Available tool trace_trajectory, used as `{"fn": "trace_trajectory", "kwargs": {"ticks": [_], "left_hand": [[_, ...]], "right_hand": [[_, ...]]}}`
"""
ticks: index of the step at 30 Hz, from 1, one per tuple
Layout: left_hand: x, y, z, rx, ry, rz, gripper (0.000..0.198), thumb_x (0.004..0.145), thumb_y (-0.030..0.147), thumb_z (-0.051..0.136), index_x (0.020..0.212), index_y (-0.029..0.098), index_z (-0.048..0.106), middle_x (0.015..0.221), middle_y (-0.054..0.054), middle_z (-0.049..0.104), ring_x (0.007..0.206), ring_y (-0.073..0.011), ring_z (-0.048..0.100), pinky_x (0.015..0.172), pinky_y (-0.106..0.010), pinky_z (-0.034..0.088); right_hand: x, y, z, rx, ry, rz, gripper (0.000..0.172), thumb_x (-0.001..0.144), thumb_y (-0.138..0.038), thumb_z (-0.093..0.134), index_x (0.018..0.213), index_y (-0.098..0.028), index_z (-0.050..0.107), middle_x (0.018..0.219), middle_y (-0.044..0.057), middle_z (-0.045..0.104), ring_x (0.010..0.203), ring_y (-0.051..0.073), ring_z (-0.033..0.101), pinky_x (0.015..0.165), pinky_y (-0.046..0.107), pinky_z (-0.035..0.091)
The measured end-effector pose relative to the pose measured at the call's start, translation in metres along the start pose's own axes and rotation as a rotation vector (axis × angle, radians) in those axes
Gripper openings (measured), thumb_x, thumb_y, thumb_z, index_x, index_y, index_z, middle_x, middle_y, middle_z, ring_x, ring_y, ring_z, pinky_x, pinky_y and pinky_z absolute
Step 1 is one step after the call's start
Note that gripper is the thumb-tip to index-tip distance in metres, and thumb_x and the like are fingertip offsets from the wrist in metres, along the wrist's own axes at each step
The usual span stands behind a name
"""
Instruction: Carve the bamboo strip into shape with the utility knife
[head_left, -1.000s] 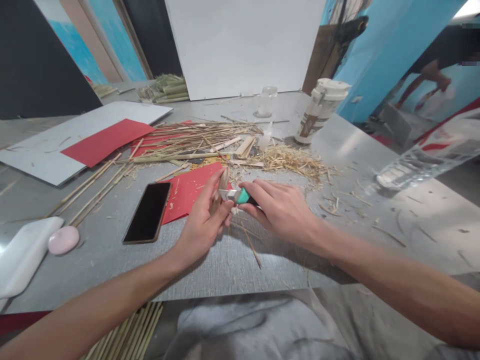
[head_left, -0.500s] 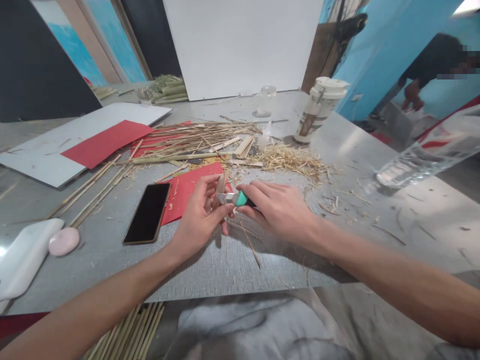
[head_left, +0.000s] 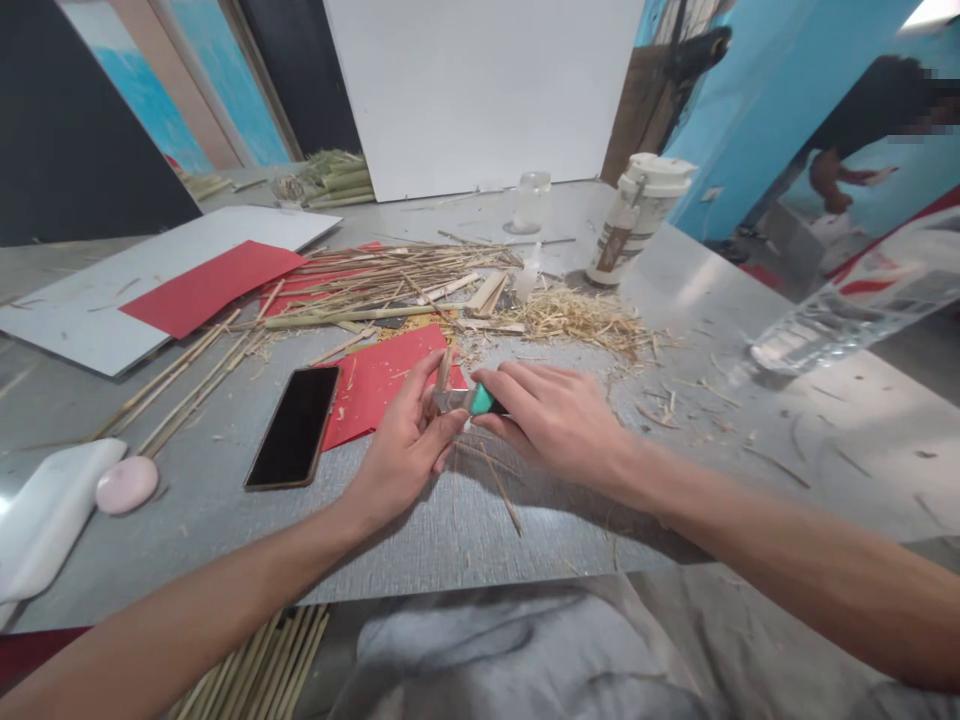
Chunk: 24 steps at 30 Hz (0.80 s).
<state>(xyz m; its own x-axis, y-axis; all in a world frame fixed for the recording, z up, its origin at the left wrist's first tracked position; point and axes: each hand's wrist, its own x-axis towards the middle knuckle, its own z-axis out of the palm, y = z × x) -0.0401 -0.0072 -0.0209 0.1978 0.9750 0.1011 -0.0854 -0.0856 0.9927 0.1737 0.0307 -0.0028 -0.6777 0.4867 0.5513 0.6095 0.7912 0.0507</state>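
Note:
My right hand (head_left: 559,420) is closed around a utility knife (head_left: 482,400) with a green and black handle, its blade pointing left. In my left hand (head_left: 397,445), between the thumb and fingers, is a short flat piece of dried stalk (head_left: 445,368) standing nearly upright. The blade lies across the stalk piece, close to my left thumb; the exact contact is blurred. Beneath and behind my left hand is a red card (head_left: 367,385) sprinkled with small shavings. Thin loose stalks (head_left: 499,490) lie on the table below the hands.
A phone (head_left: 294,425) lies left of my left hand. Behind are a bundle of dry stalks (head_left: 390,270), a heap of shavings (head_left: 581,320), a small glass jar (head_left: 532,200) and a white cup (head_left: 641,215). A clear bottle (head_left: 840,305) stands right. Another person bends at far right.
My left fingers have drawn in a little around the stalk piece, and the blade has tilted slightly against it. The person in the background has moved an arm.

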Motion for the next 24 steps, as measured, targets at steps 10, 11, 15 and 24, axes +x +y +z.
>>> {"fn": "trace_trajectory", "kwargs": {"ticks": [10,11,15,24], "left_hand": [[-0.0073,-0.0028,0.0094,-0.036,0.093,0.003,0.063,0.104,0.044,0.072,0.159,0.029,0.044,0.068,0.01,0.051,0.045,-0.0058,0.041,0.042,-0.02,0.033],[-0.0069,-0.0029,0.0093,-0.053,0.089,0.005,0.065,0.103,0.044,0.073,0.159,0.029,0.044,0.068,0.01,0.051,0.044,-0.0055,0.04,0.041,-0.02,0.033],[-0.0053,-0.0029,0.0068,-0.038,0.079,0.025,0.071,0.099,0.044,0.078,0.16,0.027,0.044,0.067,0.01,0.052,0.045,-0.0061,0.043,0.041,-0.02,0.034],[-0.0056,-0.0075,0.0022,-0.08,0.015,0.038,0.072,0.1,0.04,0.078,0.162,0.033,0.042,0.072,0.01,0.051,0.043,-0.0045,0.032,0.04,-0.022,0.029]], "right_hand": [[0.0002,-0.0047,-0.0001,-0.058,0.055,-0.017,0.044,0.118,-0.047,0.041,0.116,-0.012,0.067,0.088,0.006,0.072,0.074,0.02,0.065,0.065,0.034,0.039],[0.0004,-0.0046,-0.0006,-0.052,0.06,-0.02,0.044,0.118,-0.047,0.041,0.116,-0.012,0.067,0.087,0.006,0.072,0.074,0.02,0.065,0.065,0.034,0.039],[0.0013,-0.0043,-0.0022,-0.011,0.07,-0.025,0.045,0.119,-0.047,0.038,0.12,-0.011,0.066,0.088,0.006,0.072,0.075,0.019,0.064,0.064,0.033,0.038],[-0.0005,-0.0048,-0.0034,0.012,0.084,-0.033,0.044,0.118,-0.048,0.04,0.122,-0.012,0.064,0.089,0.006,0.072,0.075,0.019,0.064,0.065,0.033,0.041]]}}
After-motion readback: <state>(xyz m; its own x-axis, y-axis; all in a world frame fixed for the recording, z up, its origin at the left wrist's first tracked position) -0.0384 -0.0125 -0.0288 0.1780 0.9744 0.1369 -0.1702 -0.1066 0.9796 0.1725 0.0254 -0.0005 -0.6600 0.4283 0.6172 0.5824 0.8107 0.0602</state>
